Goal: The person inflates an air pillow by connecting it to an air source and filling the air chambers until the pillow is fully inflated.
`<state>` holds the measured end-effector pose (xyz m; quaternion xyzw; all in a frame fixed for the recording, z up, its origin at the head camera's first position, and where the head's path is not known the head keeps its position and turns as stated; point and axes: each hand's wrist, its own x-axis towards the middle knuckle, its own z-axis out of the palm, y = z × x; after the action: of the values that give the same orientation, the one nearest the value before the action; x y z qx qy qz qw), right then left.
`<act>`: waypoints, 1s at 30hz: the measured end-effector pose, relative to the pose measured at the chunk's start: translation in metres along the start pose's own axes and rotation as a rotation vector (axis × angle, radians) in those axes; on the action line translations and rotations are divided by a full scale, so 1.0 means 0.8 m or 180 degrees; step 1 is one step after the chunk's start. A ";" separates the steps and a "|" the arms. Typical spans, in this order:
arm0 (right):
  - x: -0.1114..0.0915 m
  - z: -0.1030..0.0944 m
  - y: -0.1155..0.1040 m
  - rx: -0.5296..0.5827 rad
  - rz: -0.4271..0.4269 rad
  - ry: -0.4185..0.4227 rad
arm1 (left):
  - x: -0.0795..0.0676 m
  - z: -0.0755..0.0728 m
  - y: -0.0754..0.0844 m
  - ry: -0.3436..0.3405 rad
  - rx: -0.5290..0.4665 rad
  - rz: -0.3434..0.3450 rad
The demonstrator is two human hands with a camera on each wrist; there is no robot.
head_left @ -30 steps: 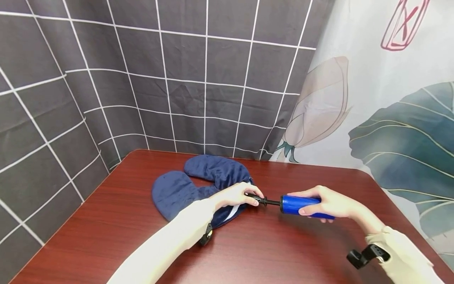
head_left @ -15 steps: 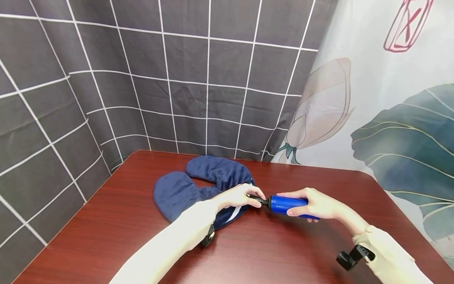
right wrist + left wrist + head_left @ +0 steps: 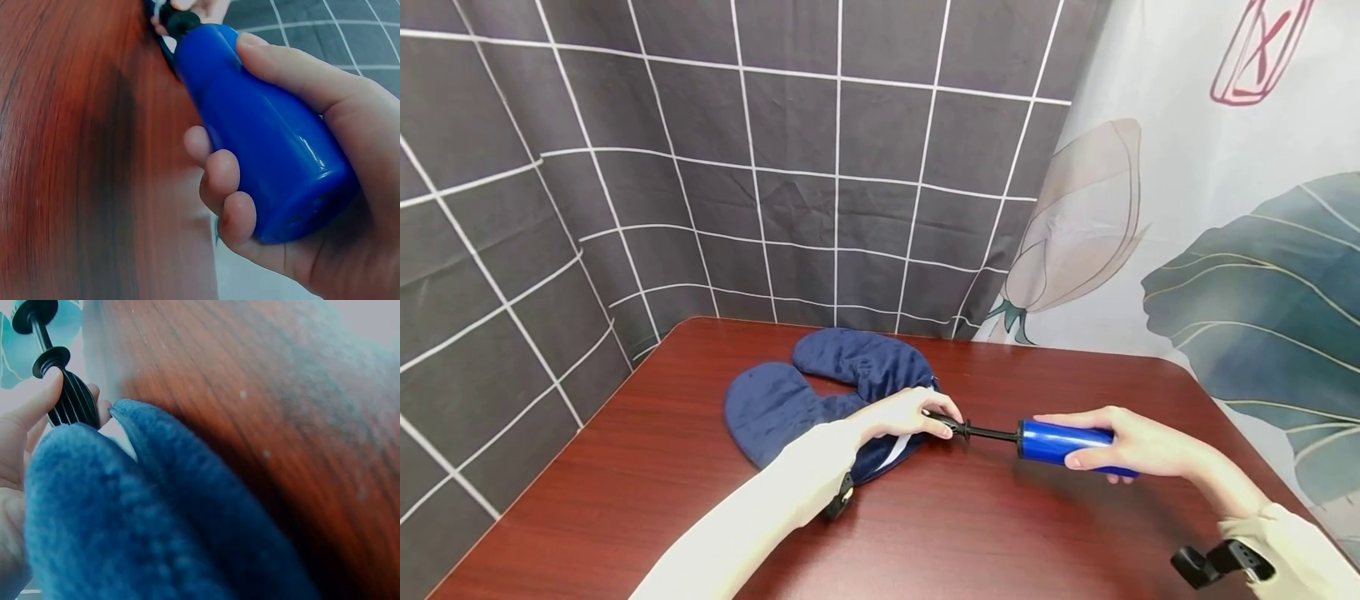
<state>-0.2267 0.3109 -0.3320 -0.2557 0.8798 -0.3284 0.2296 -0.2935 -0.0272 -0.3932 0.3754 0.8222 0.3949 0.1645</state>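
A blue hand pump [image 3: 1051, 440] spans the two hands in the head view, its black rod [image 3: 992, 433] showing between barrel and end piece. My right hand [image 3: 1142, 446] grips the barrel, fingers and thumb wrapped round it in the right wrist view. The left hand [image 3: 898, 414] holds the pump's black ribbed end piece [image 3: 76, 403] with thumb and fingers, right at the opening of a navy plush neck pillow [image 3: 767, 408]. A white strip [image 3: 895, 451] shows along that opening. Whatever lies inside the pillow is hidden.
The pillow lies on a reddish-brown wooden table [image 3: 955, 533]. Behind the table hangs a dark grey cloth with white grid lines [image 3: 790, 125], and a white flower-print cloth [image 3: 1195, 183] hangs at the right. Each wrist wears a black camera mount.
My right hand first slid the barrel left against the end piece, then drew it back right, exposing the rod again. The left hand and pillow have stayed nearly in place.
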 end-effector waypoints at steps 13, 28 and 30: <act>-0.034 -0.020 0.009 0.0010 0.0054 0.0008 | 0.000 0.001 0.000 0.0047 -0.0008 -0.0010; 0.034 0.010 -0.018 -0.0112 -0.0019 0.0154 | 0.000 0.003 -0.005 0.0095 -0.0079 0.0016; 0.044 0.013 -0.020 -0.0123 -0.0037 0.0167 | 0.000 0.003 -0.005 0.0113 -0.0118 0.0000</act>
<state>-0.2426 0.2741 -0.3363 -0.2564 0.8902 -0.3192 0.1996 -0.2939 -0.0276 -0.3979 0.3653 0.8175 0.4167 0.1569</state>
